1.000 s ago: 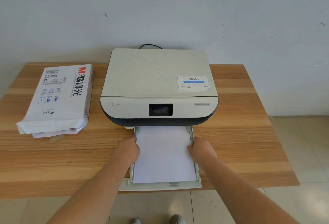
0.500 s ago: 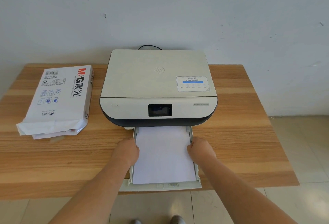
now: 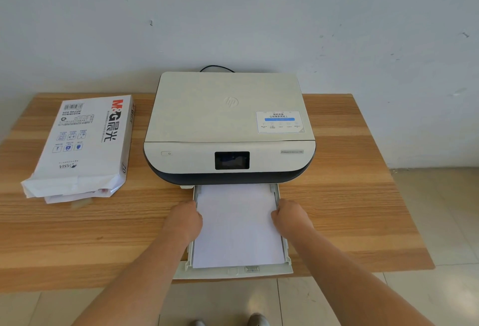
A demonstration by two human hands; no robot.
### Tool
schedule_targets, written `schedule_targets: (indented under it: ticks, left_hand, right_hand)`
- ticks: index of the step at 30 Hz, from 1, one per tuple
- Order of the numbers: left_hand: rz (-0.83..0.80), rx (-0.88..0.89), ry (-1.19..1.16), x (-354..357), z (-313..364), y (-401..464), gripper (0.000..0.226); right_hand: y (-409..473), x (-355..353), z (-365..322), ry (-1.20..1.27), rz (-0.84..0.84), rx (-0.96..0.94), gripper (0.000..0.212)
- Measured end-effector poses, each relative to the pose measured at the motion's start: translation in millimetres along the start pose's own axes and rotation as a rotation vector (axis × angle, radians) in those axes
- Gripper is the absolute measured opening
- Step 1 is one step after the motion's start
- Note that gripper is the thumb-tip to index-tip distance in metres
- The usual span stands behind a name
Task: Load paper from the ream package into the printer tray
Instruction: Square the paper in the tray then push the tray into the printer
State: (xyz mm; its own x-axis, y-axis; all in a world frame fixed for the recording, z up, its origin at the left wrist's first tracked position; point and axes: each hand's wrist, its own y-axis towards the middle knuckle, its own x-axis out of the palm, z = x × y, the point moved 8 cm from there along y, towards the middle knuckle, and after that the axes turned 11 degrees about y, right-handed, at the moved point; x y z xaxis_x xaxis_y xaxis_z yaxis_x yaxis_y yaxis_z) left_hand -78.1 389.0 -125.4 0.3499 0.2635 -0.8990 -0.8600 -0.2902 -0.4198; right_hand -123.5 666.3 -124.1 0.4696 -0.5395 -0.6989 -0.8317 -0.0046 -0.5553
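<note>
Standing at the near edge of the bench, looking down past two bare forearms. Gripping the pulled-out printer tray from both sides — left hand curled against the left rail, right hand curled against the right rail, fingers folded in and mostly hidden, so judging the hold as closed on the tray or its side guides without seeing the fingertips. Lying flat inside the tray: a white paper stack, squared between the rails, its far end reaching under the printer. Overhanging the bench edge at the near end of the tray. Sitting well apart to the left: the M&G ream package, torn open at its near end, with sheets showing in the opening.

Judging progress — paper already out of the ream and seated in the tray; remaining, probably, snugging the width guides and pushing the tray home under the printer.
</note>
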Motion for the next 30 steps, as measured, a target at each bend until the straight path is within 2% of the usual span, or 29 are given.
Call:
schedule_targets:
  ticks: [9,13,19,30]
  left_hand:
    - [-0.011,0.005,-0.013,0.2,-0.8,0.3,0.016]
    - [-0.01,-0.005,-0.015,-1.2,-2.2,-0.8,0.018]
    - [-0.015,0.001,-0.008,0.1,1.5,0.7,0.017]
    - [0.041,0.084,0.109,-15.1,4.2,-12.0,0.025]
  right_hand:
    - [0.0,0.5,-0.5,-0.024,-0.001,0.01,0.024]
    - [-1.3,-1.4,1.1,-0.013,0.013,-0.001,0.011]
    - [-0.3,0.6,-1.7,-0.048,0.015,0.017,0.027]
    - [-9.4,-6.5,-3.1,-0.045,0.016,-0.029,0.021]
